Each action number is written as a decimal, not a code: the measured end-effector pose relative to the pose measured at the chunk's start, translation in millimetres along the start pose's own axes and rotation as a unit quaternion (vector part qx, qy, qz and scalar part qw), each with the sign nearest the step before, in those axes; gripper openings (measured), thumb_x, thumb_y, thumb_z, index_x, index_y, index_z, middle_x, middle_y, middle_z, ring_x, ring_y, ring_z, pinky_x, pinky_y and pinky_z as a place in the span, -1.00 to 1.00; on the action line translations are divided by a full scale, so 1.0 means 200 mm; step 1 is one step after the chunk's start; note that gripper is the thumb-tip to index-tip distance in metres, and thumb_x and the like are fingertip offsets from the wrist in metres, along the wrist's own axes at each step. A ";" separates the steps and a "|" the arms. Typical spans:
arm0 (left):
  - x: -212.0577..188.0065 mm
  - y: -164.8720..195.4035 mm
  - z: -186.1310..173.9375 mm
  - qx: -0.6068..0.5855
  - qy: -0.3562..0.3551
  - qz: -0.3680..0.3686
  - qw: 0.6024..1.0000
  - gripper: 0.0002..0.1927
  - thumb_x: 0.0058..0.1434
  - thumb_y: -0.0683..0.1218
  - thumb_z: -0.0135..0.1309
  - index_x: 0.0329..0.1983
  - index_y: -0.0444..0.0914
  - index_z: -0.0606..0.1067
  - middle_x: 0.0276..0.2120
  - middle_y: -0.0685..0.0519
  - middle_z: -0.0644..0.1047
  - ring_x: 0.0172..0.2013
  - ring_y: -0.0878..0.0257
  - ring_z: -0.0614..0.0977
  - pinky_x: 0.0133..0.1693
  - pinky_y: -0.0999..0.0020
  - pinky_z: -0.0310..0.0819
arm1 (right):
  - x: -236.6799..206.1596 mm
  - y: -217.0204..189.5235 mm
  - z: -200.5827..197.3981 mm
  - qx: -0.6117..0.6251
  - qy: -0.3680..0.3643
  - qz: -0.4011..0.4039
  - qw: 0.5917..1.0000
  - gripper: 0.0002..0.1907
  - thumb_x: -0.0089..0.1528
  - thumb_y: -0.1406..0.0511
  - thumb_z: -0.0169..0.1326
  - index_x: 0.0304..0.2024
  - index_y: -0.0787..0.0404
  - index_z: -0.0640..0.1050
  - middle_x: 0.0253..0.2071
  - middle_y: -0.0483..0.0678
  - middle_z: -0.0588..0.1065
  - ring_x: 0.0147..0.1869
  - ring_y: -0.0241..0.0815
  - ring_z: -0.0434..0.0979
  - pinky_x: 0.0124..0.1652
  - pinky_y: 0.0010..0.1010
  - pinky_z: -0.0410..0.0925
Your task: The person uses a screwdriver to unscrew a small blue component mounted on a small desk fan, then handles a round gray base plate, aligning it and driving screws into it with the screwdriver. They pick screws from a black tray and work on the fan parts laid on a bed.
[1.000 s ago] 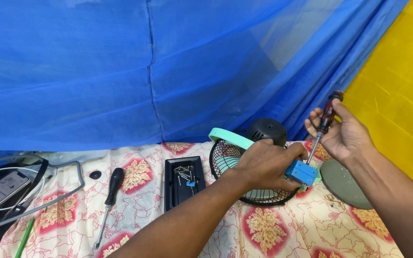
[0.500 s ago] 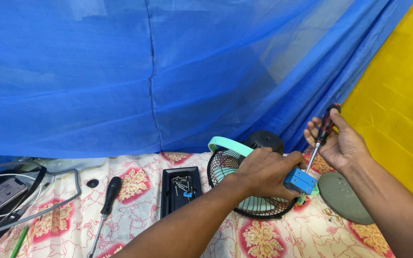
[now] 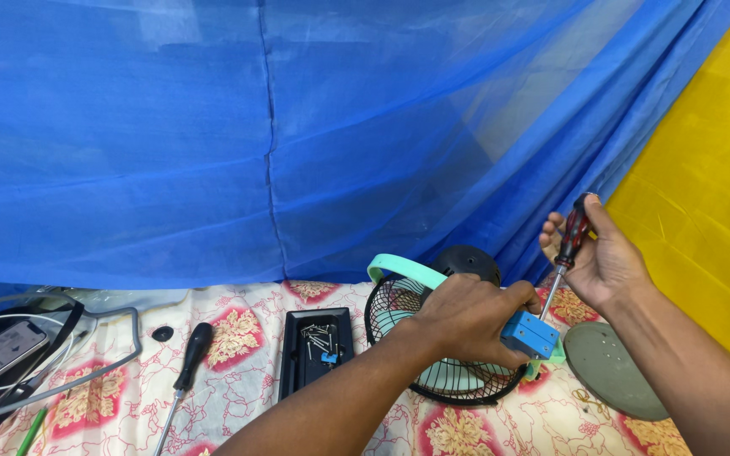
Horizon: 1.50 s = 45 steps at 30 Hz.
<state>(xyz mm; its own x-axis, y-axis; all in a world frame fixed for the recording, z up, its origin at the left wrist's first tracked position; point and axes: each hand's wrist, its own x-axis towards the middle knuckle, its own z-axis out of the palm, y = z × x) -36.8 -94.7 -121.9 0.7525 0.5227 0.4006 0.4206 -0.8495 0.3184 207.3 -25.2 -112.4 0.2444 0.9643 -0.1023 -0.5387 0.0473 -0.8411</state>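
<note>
While the left hand [image 3: 466, 321] clamps the fan [image 3: 441, 338], the right hand [image 3: 601, 262] grips a screwdriver [image 3: 569, 245] above it

blue netting [image 3: 213, 143] draped across the back, seam running down its middle. yellow fabric [image 3: 703, 211] hanging at the right. below, white cloth with red flower squares [image 3: 238, 338], evenly lit.

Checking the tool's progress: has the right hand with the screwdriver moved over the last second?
Cannot tell. The right hand keeps its screwdriver on the blue box beside the fan; the camera itself shifted.
</note>
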 end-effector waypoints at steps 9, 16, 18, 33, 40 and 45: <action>-0.03 0.01 0.00 0.008 -0.005 -0.007 1.000 -0.35 -0.08 0.24 0.31 0.03 -0.12 0.46 -0.52 0.04 0.64 -0.43 0.05 0.70 -0.36 0.11 0.51 | -0.04 0.00 0.01 0.013 -0.102 -0.016 0.995 -0.64 0.35 0.01 0.00 -0.11 0.14 0.49 -0.34 -0.09 0.41 -0.43 -0.36 0.33 -0.45 -0.52 0.28; -0.06 0.02 0.01 -0.002 -0.004 -0.002 1.000 -0.37 -0.06 0.25 0.29 0.03 -0.11 0.47 -0.51 0.05 0.64 -0.42 0.05 0.71 -0.34 0.11 0.52 | -0.04 0.01 0.00 -0.014 0.009 -0.015 1.000 -0.70 0.41 0.04 0.00 -0.12 0.11 0.39 -0.28 -0.08 0.44 -0.37 -0.32 0.42 -0.37 -0.49 0.37; -0.07 0.02 0.01 0.009 -0.006 -0.005 1.000 -0.35 -0.07 0.25 0.30 0.04 -0.11 0.46 -0.52 0.03 0.64 -0.42 0.04 0.70 -0.35 0.10 0.51 | -0.05 0.02 -0.01 -0.012 -0.059 -0.034 0.998 -0.67 0.44 0.00 0.02 -0.09 0.10 0.40 -0.28 -0.08 0.44 -0.40 -0.33 0.37 -0.41 -0.49 0.32; -0.12 0.05 0.01 0.011 -0.002 -0.004 1.000 -0.32 -0.11 0.25 0.29 0.04 -0.14 0.46 -0.50 0.01 0.65 -0.41 0.03 0.71 -0.34 0.09 0.52 | -0.07 0.05 -0.09 -0.012 -0.076 -0.062 0.995 -0.73 0.45 0.10 0.11 -0.06 0.07 0.36 -0.24 -0.08 0.49 -0.35 -0.34 0.35 -0.39 -0.51 0.27; -0.15 0.05 0.02 0.007 0.016 0.005 1.000 -0.33 -0.13 0.24 0.28 0.02 -0.14 0.48 -0.48 0.01 0.65 -0.42 0.02 0.70 -0.35 0.09 0.53 | -0.06 0.05 -0.12 0.008 -0.061 -0.025 0.998 -0.63 0.32 0.00 -0.05 -0.11 0.13 0.43 -0.36 -0.08 0.42 -0.41 -0.29 0.36 -0.42 -0.46 0.31; -0.16 0.06 0.03 0.004 0.027 0.018 0.999 -0.33 -0.15 0.23 0.27 0.02 -0.15 0.49 -0.49 0.00 0.65 -0.42 0.02 0.70 -0.33 0.09 0.54 | -0.03 0.05 -0.13 -0.028 -0.019 -0.045 0.998 -0.78 0.42 0.13 0.11 -0.05 0.05 0.39 -0.22 -0.12 0.48 -0.30 -0.37 0.37 -0.30 -0.50 0.32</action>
<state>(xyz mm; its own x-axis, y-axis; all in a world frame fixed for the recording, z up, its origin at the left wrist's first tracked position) -52.7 -121.9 -136.0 0.7385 0.4955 0.4573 0.3990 -0.8678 0.2961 221.8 -36.9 -135.0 0.2585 0.9660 -0.0055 -0.4701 0.1208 -0.8743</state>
